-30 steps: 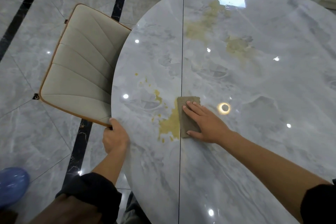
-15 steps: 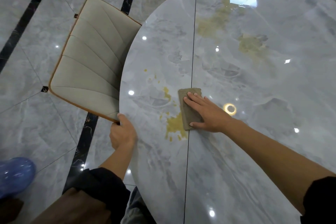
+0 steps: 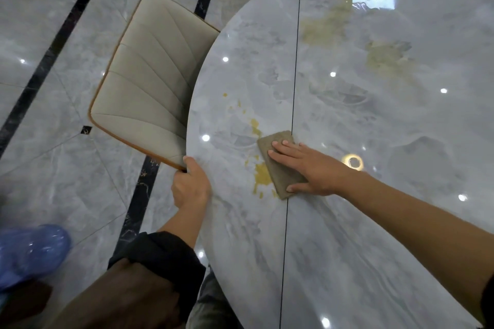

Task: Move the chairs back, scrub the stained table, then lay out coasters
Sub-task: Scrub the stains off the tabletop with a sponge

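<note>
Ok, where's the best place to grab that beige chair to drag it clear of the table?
Take the chair by its orange-trimmed rim at the near corner, coming from the open floor side. Its other side is tucked under the table edge, and the rim looks thin enough to curl fingers round. The left hand grips there now.

No writing, label, brand, number or sign can be read anywhere in view. The round grey marble-patterned table (image 3: 374,222) bears none. Neither does the brown rectangular scrubbing pad (image 3: 276,140) near the table's left edge, nor the beige padded chair (image 3: 149,83) on the left.
</note>
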